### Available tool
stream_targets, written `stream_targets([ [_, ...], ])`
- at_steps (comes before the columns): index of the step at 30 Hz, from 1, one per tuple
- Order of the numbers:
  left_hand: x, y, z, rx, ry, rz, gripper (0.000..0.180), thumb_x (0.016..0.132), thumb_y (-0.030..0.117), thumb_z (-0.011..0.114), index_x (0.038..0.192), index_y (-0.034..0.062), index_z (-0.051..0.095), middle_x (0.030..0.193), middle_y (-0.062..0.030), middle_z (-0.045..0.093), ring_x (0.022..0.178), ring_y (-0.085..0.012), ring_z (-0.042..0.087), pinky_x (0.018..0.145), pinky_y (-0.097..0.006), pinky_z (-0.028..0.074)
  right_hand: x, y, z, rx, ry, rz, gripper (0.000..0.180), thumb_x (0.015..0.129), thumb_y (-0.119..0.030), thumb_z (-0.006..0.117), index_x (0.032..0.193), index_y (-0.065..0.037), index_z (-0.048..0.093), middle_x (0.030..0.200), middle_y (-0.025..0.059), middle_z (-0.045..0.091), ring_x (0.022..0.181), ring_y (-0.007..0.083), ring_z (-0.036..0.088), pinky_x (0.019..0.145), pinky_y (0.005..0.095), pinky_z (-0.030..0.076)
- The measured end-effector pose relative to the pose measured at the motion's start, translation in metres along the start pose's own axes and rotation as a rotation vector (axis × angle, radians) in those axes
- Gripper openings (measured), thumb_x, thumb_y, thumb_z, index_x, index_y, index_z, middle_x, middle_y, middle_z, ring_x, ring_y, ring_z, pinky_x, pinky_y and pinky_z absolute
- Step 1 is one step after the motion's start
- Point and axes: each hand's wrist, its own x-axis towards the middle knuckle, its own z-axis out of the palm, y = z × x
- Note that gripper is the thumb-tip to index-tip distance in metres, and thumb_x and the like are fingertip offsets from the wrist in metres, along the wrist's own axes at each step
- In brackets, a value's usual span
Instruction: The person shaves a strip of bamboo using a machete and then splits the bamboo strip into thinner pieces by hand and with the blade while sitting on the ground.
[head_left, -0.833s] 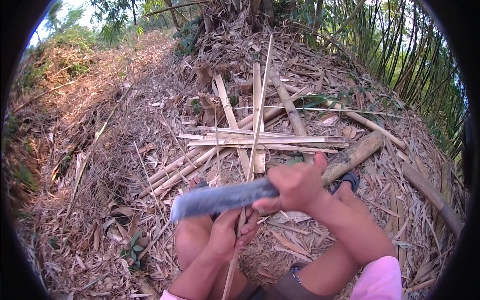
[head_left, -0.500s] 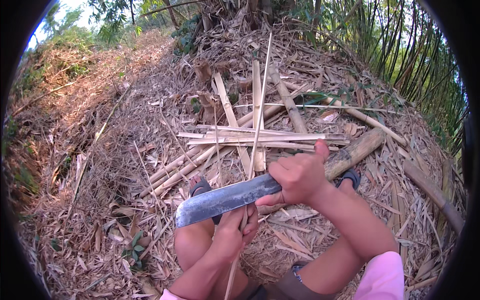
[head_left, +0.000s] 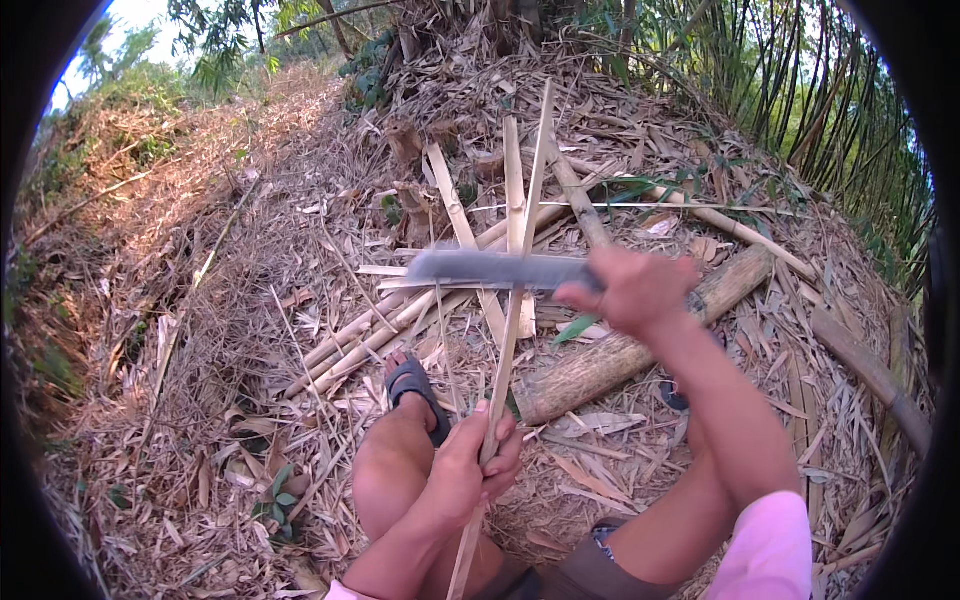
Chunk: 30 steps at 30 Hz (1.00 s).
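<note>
Your left hand (head_left: 470,470) is wrapped tight round a thin bamboo strip (head_left: 520,270) that runs up and away over the littered ground. Your right hand (head_left: 630,290) is fisted on the handle, big knife (head_left: 490,268) level across the strip, blade blurred.

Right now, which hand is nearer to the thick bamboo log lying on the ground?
The right hand. It holds the machete just above the thick bamboo log. The left hand grips the thin bamboo strip lower down, left of the log's near end.
</note>
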Motion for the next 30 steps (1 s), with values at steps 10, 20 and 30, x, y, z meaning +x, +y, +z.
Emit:
stream_targets([
  [10, -0.006, -0.009, -0.009, 0.03, 0.021, -0.086, 0.041, 0.106, 0.045, 0.024, 0.087, 0.0123, 0.04, 0.056, 0.0019, 0.032, 0.039, -0.0082, 0.025, 0.037, -0.025, 0.022, -0.009, -0.009, -0.005, 0.035, -0.189, 0.087, 0.071, 0.088, -0.076, 0.044, 0.073, -0.01, 0.063, 0.061, 0.0117, 0.061, 0.055, 0.0326, 0.064, 0.054, 0.0486, 0.05],
  [20, -0.044, -0.044, -0.027, -0.183, -0.02, -0.271, 0.04, 0.104, 0.046, 0.028, 0.085, 0.0133, 0.041, 0.056, 0.0018, 0.035, 0.036, -0.0077, 0.027, 0.036, -0.023, 0.026, -0.012, 0.032, -0.004, 0.042, -0.543, 0.395, 0.075, 0.087, -0.079, 0.039, 0.085, -0.011, 0.07, 0.081, 0.0155, 0.07, 0.077, 0.035, 0.07, 0.074, 0.0481, 0.055],
  [30, -0.101, -0.094, -0.029, 0.039, 0.475, -0.239, 0.041, 0.103, 0.049, 0.037, 0.083, 0.0135, 0.046, 0.058, 0.0044, 0.034, 0.046, -0.0083, 0.027, 0.044, -0.024, 0.025, -0.014, 0.071, 0.005, 0.038, -0.492, 0.483, 0.08, 0.086, -0.083, 0.034, 0.086, -0.01, 0.069, 0.069, 0.0123, 0.067, 0.067, 0.0323, 0.069, 0.069, 0.0457, 0.055],
])
